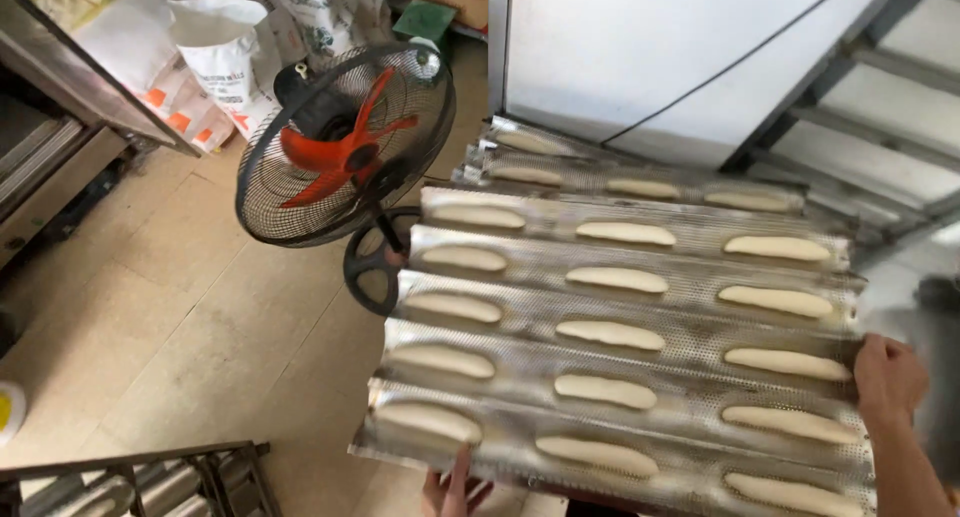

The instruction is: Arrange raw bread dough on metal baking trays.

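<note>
Five channels run across the tray (640,277), a perforated, corrugated metal sheet, and each carries three pale dough pieces (610,333) spaced left, middle and right. At far left we note white sacks (215,57) on the floor (170,327), then a black fan (345,147) with red blades standing just off the tray's left edge. A second loaded tray (620,172) lies beyond the far edge, partly tucked under the first.

Our left hand (455,489) sits under the near edge toward the left corner, fingers showing below the metal; we cannot tell how firmly it grasps. Our right hand (888,377) is clenched over the right edge, holding the tray.

We judge the tray is being carried. To do this well, we would keep it level so no piece rolls along its channel, keep both grips on bare rim, and give the fan's cage clear room at the left corner.
</note>
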